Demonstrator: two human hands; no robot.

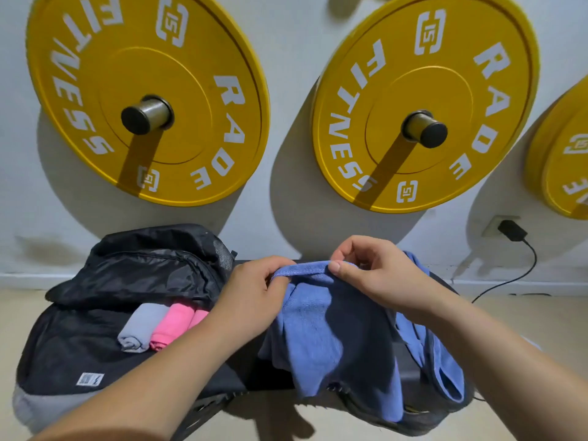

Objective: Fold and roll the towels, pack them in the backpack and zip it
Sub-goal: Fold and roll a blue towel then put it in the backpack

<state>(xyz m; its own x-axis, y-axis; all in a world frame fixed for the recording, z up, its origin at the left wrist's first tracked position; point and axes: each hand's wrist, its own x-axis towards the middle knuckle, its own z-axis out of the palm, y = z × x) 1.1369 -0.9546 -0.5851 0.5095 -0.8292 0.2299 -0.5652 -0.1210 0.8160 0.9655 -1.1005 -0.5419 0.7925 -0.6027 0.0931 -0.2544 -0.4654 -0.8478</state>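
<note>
Towel (318, 329) hangs from left grip (254, 291) and right grip (369, 268).

Only the person's arms show: the left forearm (152, 377) and right forearm (477, 338) are bare up to the frame's edge, as are the left hand (254, 294) and right hand (375, 268) (the right thumb's nail (334, 266) is short and plain).

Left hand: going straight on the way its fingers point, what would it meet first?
Probably the right hand, pinching the hem of the same blue towel just ahead; depth is unclear.
</note>
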